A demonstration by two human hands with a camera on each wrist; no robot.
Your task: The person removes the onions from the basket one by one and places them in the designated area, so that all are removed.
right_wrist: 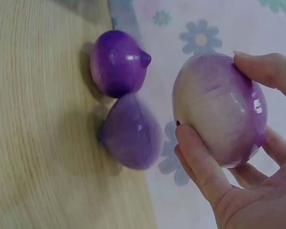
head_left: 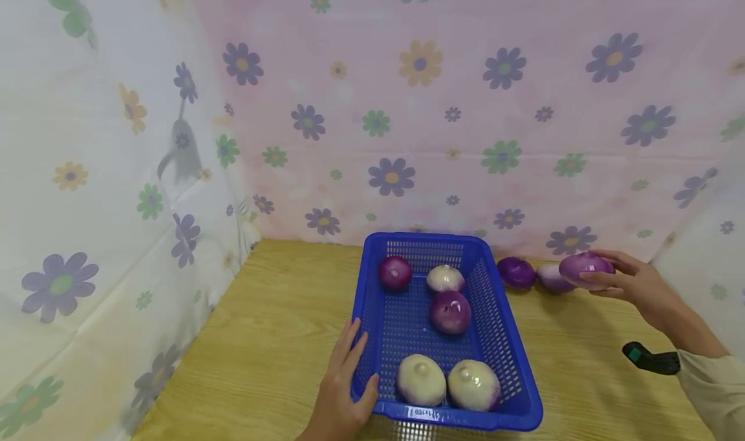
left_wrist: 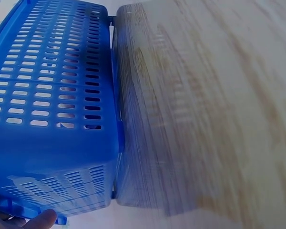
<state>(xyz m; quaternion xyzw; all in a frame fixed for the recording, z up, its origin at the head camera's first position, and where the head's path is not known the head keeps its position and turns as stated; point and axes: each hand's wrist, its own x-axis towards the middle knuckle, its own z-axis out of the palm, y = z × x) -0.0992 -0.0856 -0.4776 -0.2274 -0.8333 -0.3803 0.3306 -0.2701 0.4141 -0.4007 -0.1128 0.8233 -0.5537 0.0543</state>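
Observation:
My right hand (head_left: 648,292) holds a purple-and-white onion (right_wrist: 219,109) with thumb and fingers around it, above the table at the right. Close below it in the head view are a pale purple onion (head_left: 554,279) and a dark purple onion (head_left: 517,273), which lie at the back of the table. A blue plastic basket (head_left: 512,337) stands left of them. My left hand (head_left: 343,383) rests at its near left corner, fingers fairly straight along the rim. Inside are purple onions (head_left: 450,312) and whitish onions (head_left: 421,380), several in all.
The wooden table (head_left: 279,311) meets a flower-patterned cloth (head_left: 372,137) at the back, with more cloth at both sides. A black strap-like piece with a green patch (head_left: 650,358) shows beside the right sleeve (head_left: 712,389).

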